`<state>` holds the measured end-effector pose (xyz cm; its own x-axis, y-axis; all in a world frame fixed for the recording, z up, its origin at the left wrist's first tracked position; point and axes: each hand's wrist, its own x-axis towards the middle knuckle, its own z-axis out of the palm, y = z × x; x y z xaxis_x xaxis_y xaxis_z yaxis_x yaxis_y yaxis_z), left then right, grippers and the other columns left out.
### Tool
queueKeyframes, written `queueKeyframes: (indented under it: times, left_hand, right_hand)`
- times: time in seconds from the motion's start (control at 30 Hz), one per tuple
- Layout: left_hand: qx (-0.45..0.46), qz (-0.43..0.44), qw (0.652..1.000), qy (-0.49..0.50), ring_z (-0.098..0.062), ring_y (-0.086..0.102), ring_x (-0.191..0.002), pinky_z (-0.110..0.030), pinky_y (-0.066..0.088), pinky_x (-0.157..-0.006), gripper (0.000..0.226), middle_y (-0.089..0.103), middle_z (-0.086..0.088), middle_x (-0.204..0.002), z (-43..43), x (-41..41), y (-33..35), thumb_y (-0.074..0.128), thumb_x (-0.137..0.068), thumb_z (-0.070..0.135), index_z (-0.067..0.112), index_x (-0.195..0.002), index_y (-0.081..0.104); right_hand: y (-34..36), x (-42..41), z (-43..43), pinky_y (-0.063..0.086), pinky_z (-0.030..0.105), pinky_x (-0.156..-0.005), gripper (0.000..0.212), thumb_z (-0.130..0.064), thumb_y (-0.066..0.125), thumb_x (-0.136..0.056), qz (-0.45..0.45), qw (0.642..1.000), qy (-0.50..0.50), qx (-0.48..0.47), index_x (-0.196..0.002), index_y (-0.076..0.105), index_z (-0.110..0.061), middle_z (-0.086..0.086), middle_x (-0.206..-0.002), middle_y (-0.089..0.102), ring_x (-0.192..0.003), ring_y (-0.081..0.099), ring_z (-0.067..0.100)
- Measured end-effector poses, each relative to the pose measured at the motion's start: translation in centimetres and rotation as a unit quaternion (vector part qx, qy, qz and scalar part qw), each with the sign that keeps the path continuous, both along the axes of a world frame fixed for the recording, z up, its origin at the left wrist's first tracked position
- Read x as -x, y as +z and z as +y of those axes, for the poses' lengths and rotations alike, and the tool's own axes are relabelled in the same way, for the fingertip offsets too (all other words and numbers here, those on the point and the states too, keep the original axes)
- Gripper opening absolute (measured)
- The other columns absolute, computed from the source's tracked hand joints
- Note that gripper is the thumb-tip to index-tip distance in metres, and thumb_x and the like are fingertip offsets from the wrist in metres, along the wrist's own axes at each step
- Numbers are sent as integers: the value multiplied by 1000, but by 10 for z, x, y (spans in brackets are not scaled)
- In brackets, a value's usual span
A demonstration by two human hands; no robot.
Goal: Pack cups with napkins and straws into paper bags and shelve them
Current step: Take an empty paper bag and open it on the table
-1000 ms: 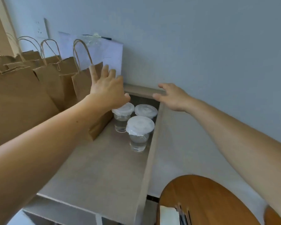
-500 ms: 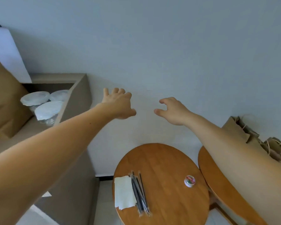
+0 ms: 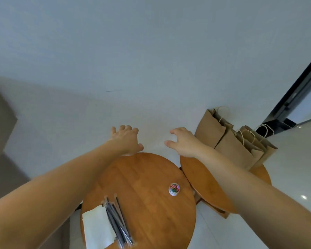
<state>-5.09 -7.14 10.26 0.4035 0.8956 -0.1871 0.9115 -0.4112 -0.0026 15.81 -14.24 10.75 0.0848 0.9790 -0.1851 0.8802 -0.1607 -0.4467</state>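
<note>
**Both hands empty over the wooden tables**

Reaching forward with the left hand (image 3: pixel 127 140), fingers spread and relaxed, gripping nothing, just past the far edge of the round orange-brown wooden table (image 3: pixel 147 186). Stretching out the right hand (image 3: pixel 182 142) as well, fingers loosely curled, nothing in them, above a second round wooden table (image 3: pixel 201 178). Just beside that hand, standing on the second table: brown paper bags with twine handles (image 3: pixel 235 146). Down on the first table: white folded napkins (image 3: pixel 97 229) touching a bundle of thin dark straws (image 3: pixel 117 221), and a small round tub of coloured bits (image 3: pixel 174 189) well apart to the right.

Round table (image 3: pixel 147 177): napkins (image 3: pixel 97 229), straws (image 3: pixel 118 223), tub (image 3: pixel 174 189). Side table (image 3: pixel 201 180): bags (image 3: pixel 230 146).
</note>
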Motion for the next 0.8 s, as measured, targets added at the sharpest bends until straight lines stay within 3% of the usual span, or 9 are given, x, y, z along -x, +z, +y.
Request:
queueKeyframes:
  times: [0.3, 0.47, 0.57, 0.67, 0.73, 0.8]
  left_hand:
    - [53, -48, 997, -38, -28, 32, -139, -50, 22, -114, 64, 39, -7, -150, 24, -70, -32, 48, -93, 51, 18, -147, 35]
    - [60, -54, 997, -17, -28, 33, -139, -48, 26, -113, 64, 39, -7, -149, 37, -115, -44, 48, -93, 49, 18, -148, 34]
    - [72, -53, 996, -7, -28, 34, -137, -47, 28, -112, 62, 40, -7, -148, 35, -153, -53, 47, -94, 48, 18, -147, 34]
    - [79, -34, 996, -9, -27, 35, -137, -46, 30, -112, 62, 40, -6, -148, 31, -200, -63, 47, -94, 49, 19, -147, 35]
    - [82, -29, 996, -11, -26, 34, -138, -45, 29, -113, 62, 40, -6, -149, 27, -235, -69, 46, -95, 49, 19, -148, 34]
    - [94, -28, 995, -23, -26, 32, -140, -45, 28, -114, 62, 39, -5, -151, 19, -273, -75, 46, -95, 48, 19, -149, 33]
  right_hand:
    - [-45, -88, -4, 33, 43, -115, 69, -51, 53, -95, -10, 993, -106, 44, -150, 35, -15, 7, -156, 32, -141, 34, 25]
    - [-71, -153, 4, 42, 37, -108, 65, -49, 53, -96, 2, 987, -151, 51, -149, 38, -13, 6, -150, 43, -133, 46, 23]
    - [-83, -195, 5, 49, 28, -90, 60, -43, 53, -98, 2, 984, -167, 56, -147, 40, -12, 7, -139, 53, -120, 55, 22]
    - [-90, -241, -3, 35, 20, -61, 45, -41, 49, -98, -57, 985, -156, 45, -131, 55, -10, 2, -108, 57, -92, 53, 15]
    - [-96, -272, -9, 38, 26, -66, 40, -40, 47, -99, -95, 980, -169, 40, -126, 56, -12, 2, -109, 54, -93, 50, 18]
    - [-106, -304, -17, 43, 33, -74, 44, -41, 47, -97, -99, 974, -196, 50, -132, 51, -13, 8, -126, 51, -104, 53, 26]
